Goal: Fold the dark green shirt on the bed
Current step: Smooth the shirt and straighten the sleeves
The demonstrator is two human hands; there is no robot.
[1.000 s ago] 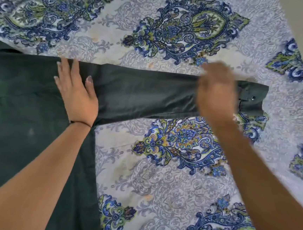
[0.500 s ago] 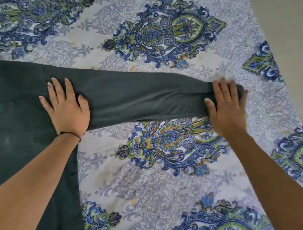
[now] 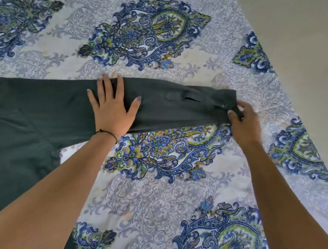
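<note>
On paisley bedsheet (image 3: pixel 152 202), left hand (image 3: pixel 112 112) flat on green sleeve (image 3: pixel 160 112), right hand (image 3: pixel 244 127) pinching cuff (image 3: pixel 225 98)

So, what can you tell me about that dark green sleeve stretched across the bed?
The sleeve is dark green, a plain woven cloth by its look. It lies flat, reaching to the right from the shirt body over the patterned bedsheet. Near its end there is a slit with a small tab, then the cuff. The left hand presses flat on it near the shoulder, and the right hand grips the cuff end.
</note>
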